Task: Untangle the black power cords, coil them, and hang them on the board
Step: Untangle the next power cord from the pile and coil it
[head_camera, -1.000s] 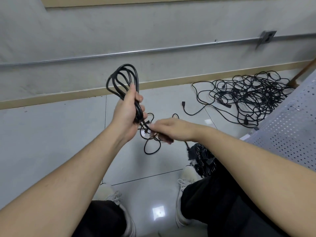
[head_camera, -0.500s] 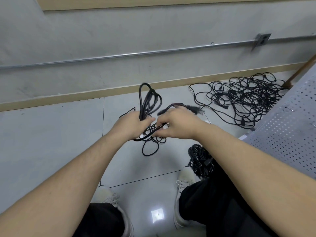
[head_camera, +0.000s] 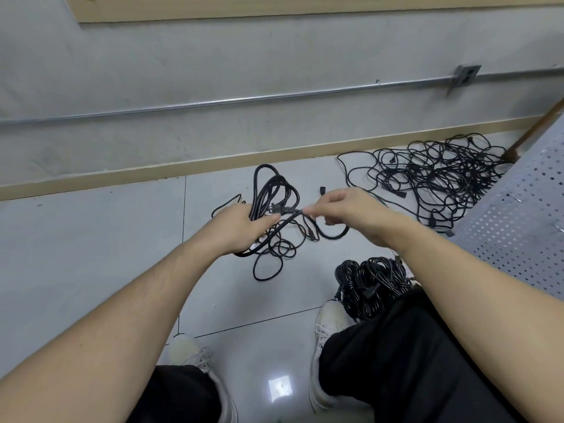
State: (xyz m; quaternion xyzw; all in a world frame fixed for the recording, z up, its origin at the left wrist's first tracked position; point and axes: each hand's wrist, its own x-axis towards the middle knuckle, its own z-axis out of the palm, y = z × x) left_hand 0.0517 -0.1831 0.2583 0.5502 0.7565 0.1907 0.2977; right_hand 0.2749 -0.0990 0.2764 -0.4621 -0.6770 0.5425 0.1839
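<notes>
The grey perforated metal board stands at right. A tangled heap of black power cords lies on the floor beside it. The left hand grips a looped black cord bundle; the right hand apparently pinches its free end, blurred.

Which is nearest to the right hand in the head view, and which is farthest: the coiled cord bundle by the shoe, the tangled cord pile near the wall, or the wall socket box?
1. coiled cord bundle, just below the right hand, beside the shoe.
2. tangled cord pile, up and to the right, near the wall.
3. wall socket box, high on the wall, far right.
</notes>
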